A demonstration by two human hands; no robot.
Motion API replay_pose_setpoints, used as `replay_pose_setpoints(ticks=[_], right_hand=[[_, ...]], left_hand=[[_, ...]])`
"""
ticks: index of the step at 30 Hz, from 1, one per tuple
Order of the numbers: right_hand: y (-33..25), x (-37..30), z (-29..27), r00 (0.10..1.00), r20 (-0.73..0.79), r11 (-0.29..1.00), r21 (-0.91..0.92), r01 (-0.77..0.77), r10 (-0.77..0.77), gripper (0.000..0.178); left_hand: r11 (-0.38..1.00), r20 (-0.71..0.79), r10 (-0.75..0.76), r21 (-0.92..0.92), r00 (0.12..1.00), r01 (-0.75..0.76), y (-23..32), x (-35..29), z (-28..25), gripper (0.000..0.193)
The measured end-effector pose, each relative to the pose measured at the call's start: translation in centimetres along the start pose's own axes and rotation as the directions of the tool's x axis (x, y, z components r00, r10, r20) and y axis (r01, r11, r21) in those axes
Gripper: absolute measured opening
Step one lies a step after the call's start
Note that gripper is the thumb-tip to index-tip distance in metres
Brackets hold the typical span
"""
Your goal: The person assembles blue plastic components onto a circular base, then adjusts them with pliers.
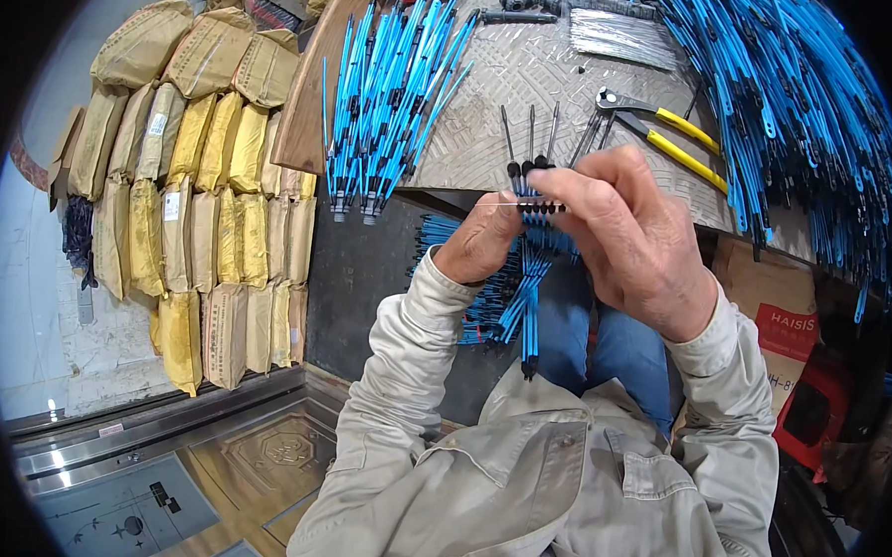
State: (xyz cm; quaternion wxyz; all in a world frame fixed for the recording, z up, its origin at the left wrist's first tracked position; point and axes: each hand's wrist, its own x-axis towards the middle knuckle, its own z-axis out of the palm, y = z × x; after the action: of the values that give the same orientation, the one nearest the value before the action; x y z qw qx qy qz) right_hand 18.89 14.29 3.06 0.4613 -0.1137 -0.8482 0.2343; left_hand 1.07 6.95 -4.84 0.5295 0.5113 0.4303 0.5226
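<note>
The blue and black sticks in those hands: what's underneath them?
Beneath the held sticks I see blue jeans and another pile of blue sticks. The left hand, right hand and the sticks themselves cover the rest, so I can't tell what's there.

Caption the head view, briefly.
Left hand holds slim blue-and-black sticks crossed by a thin pale strand, right hand touching them, near yellow-handled pliers on a grey textured worktop.

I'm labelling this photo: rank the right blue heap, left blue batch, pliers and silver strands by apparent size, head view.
1. Right blue heap
2. Left blue batch
3. Pliers and silver strands: too alike to rank
</note>
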Motion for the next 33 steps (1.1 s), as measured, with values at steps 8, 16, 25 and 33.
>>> replay_pose_setpoints(ticks=[8,16,25,33], right_hand=[[0.1,0.9,-0.6,0.989,0.133,0.975,-0.202,0.092,-0.065,0.028],[0.0,1.0,0.7,1.0,0.024,0.986,-0.168,0.021,-0.017,0.025],[16.5,7.6,-3.5,0.943,0.196,0.786,-0.61,-0.099,0.27,0.016],[22.0,7.7,-2.5,0.852,0.297,0.661,-0.746,-0.074,0.431,0.012]], left_hand=[[0.99,0.095,0.11,0.079,0.989,-0.118,0.1,0.5,-0.3,0.055],[0.955,0.057,0.123,0.264,0.991,-0.134,-0.3,0.4,0.4,0.029],[0.985,0.066,0.171,0.021,0.983,-0.173,1.9,1.0,1.5,0.02],[0.977,-0.025,0.124,-0.174,0.992,-0.126,0.9,1.0,1.7,0.02]])
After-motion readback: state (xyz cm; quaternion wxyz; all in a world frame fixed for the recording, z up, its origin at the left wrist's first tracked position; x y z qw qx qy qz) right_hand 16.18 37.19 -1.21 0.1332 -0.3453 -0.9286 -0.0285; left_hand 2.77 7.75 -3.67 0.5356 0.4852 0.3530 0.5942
